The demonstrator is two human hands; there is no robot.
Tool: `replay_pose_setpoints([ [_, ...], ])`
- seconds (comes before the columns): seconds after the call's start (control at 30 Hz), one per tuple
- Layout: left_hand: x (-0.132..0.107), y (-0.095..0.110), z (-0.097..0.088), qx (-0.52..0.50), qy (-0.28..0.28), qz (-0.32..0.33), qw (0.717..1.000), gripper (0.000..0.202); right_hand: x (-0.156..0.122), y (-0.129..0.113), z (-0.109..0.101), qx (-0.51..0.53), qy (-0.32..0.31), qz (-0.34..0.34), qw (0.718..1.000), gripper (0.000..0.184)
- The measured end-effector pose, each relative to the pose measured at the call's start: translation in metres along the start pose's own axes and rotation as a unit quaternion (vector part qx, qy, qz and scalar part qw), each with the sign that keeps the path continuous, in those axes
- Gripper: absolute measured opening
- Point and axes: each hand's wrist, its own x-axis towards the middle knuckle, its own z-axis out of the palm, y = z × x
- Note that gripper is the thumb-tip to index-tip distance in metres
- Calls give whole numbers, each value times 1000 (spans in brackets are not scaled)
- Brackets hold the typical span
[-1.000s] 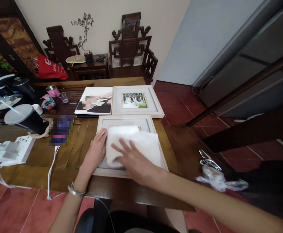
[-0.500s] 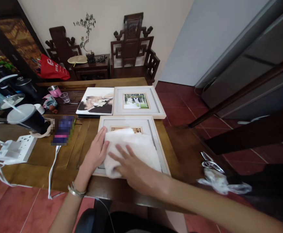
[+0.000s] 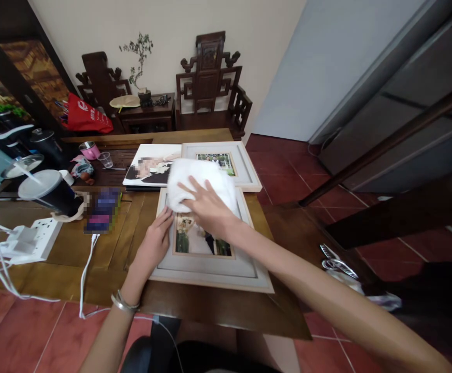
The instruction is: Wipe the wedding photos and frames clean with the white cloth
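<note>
Cloth slid to frame's far end, under right grip.

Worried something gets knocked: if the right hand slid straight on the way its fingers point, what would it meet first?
The right hand, on the white cloth, points away and leftward. Past the cloth it would probably first meet the unframed photo print beside the far picture frame, though depth is unclear.

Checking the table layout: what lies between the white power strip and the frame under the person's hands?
In the head view, only a white cable crosses bare tabletop between the power strip and the frame.
</note>
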Motion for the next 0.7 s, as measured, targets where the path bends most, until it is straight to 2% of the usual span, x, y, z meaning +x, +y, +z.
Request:
replay_pose_setpoints([
  [0.1, 2, 5, -4, -3, 2, -8, 1000, 54, 30, -6, 15, -5, -25, -68, 997, 54],
  [0.23, 1, 4, -4, -4, -2, -4, 1000, 61, 37, -3, 25, -6, -35, -65, 997, 48],
  [0.43, -4, -8, 3, -3, 15, 31, 999, 54, 3, 31, 22, -33, -62, -25, 997, 41],
  [0.6, -6, -8, 6, -1, 23, 30, 999, 55, -40, 68, 8, -64, -75, 32, 995, 48],
  [0.7, -6, -8, 7, 3, 23, 24, 999, 57, -61, 77, 3, -79, -78, 55, 992, 52],
])
